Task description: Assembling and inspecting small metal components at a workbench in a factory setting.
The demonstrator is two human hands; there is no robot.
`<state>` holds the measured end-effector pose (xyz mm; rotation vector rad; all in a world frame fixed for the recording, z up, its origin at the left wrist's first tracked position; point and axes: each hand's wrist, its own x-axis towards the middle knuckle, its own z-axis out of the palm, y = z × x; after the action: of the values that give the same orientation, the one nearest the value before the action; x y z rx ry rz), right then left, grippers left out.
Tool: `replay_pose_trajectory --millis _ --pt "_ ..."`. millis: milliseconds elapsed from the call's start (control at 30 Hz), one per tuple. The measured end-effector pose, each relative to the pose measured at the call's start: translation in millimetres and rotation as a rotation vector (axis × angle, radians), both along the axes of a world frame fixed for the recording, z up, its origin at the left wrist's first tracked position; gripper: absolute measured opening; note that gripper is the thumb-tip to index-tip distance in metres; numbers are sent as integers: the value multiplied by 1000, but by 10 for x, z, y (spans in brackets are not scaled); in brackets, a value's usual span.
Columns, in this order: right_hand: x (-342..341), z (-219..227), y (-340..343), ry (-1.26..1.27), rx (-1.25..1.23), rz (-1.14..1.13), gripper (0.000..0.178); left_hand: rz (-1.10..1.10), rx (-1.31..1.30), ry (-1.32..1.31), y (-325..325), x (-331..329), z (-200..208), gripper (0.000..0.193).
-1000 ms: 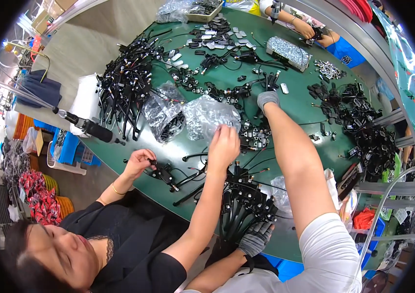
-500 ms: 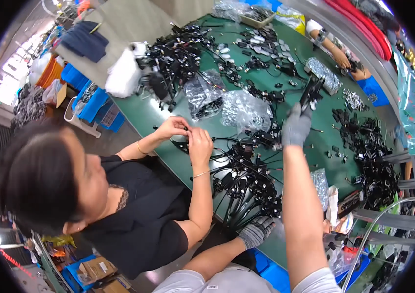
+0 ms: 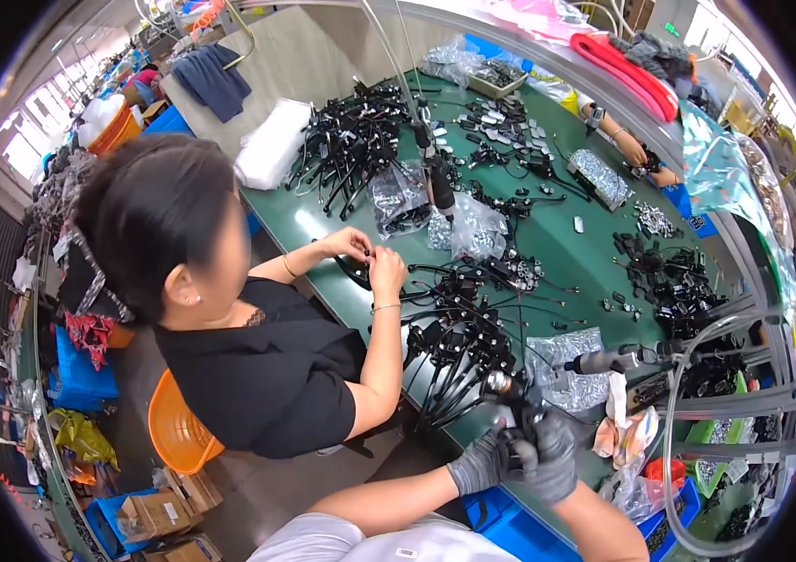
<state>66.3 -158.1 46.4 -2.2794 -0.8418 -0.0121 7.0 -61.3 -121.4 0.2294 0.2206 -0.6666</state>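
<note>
Both my hands, in grey gloves, are together near the table's front edge. My left hand (image 3: 480,463) has its fingers closed on the lower end of a black lever-like part (image 3: 531,410). Around the same part my right hand (image 3: 550,465) is also closed, on its right side. Gloves and fingers hide much of the part, so its exact kind cannot be made out. A rounded silver piece shows at its upper left. Just beyond lies a heap of black lever assemblies with cables (image 3: 463,342). A clear plastic bag (image 3: 566,361) rests to the right of the heap.
A co-worker in black (image 3: 257,375) sits at left, both hands on a small piece. One power screwdriver (image 3: 437,173) hangs over the green table (image 3: 576,272); another (image 3: 604,362) juts in from the right. Another person's hands (image 3: 637,150) work across the table. A metal frame stands right.
My right hand has come back from the far side of the table to beside my left hand, bringing a black part. My view has turned, and hanging screwdrivers now show.
</note>
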Motion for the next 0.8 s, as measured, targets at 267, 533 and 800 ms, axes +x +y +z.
replay_pose_trajectory --millis 267,533,800 --pt "-505 238 -357 535 109 139 37 -34 19 -24 75 -82 499 43" --pt "-25 664 68 293 230 -94 28 432 458 -244 884 327 469 45" --pt "-1264 -604 -964 503 17 -535 33 245 563 -108 724 -148 97 32"
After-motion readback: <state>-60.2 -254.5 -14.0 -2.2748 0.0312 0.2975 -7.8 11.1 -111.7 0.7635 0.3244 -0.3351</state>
